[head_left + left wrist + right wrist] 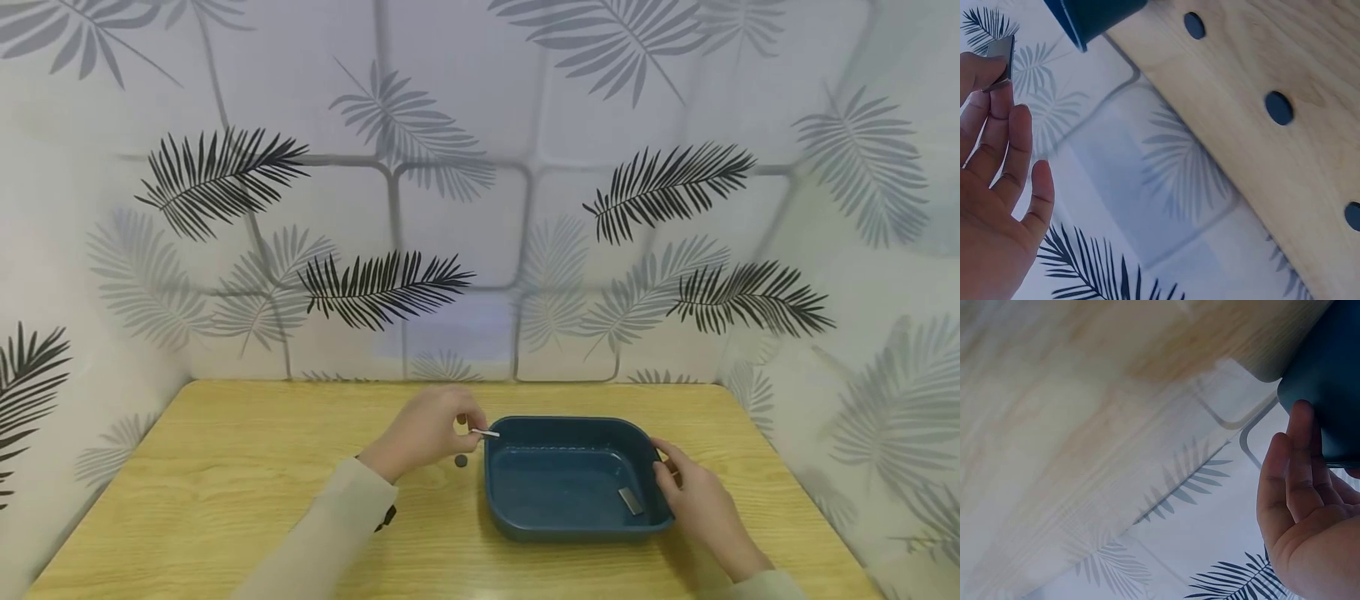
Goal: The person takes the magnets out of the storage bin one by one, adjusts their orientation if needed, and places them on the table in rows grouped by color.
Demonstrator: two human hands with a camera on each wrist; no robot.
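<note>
My left hand (435, 427) pinches a small flat metal rectangle (486, 432) between thumb and fingertips, over the left rim of a dark blue rectangular basin (555, 530). In the left wrist view the silvery rectangle (1000, 57) stands on edge in the pinch, and the other fingers are loosely spread. A second grey rectangle (631, 501) lies inside the basin, toward the right. On the basin's right side, my right hand (697, 500) grips the wall, with fingers against its outer face in the right wrist view.
A black disc (461, 461) lies on the wooden table (247, 483) left of the basin; another disc (462, 419) is partly hidden by the left hand. Three discs, one of them the middle disc (1279, 108), show in the left wrist view. A leaf-patterned curtain (465, 208) surrounds the table's back and sides.
</note>
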